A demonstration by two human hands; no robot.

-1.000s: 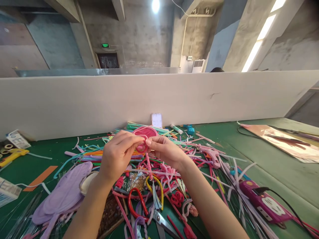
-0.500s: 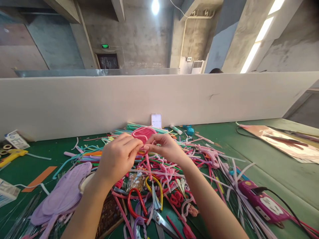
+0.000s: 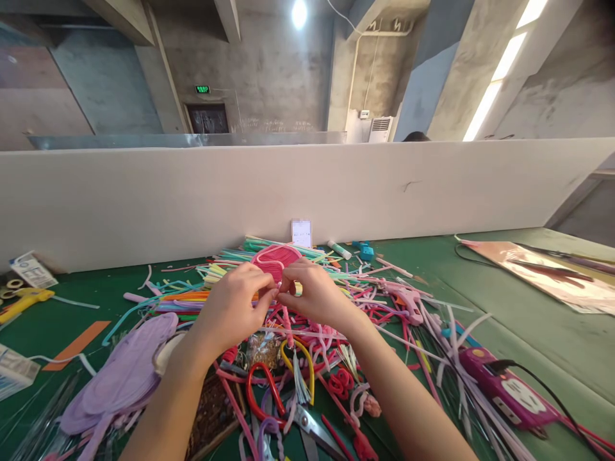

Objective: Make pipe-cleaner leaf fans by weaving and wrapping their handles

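Over the middle of the pile, a pink piece of coiled pipe cleaner (image 3: 275,257) with a rounded top stands between my hands. Its twisted pink stem (image 3: 287,323) runs down below the fingertips. My left hand (image 3: 237,301) pinches the lower end of the rounded part with thumb and forefinger. My right hand (image 3: 312,291) pinches at the same spot, the fingertips of both hands nearly meeting. The exact strand between the fingers is hidden. Just below lie scissors with red and yellow handles (image 3: 266,384) and a small clear bag of beads (image 3: 263,349).
Loose coloured pipe cleaners cover the green table (image 3: 461,275). Lilac flat pieces (image 3: 120,378) and a yellow glue gun (image 3: 26,302) lie left; a pink glue gun (image 3: 407,302) and a purple power strip (image 3: 509,390) right. A phone (image 3: 302,233) leans against the white partition (image 3: 192,198).
Both hands have shifted slightly downward, and my left fingers have changed from a closed curl to a more extended pinch. The pink piece stays nearly in place.
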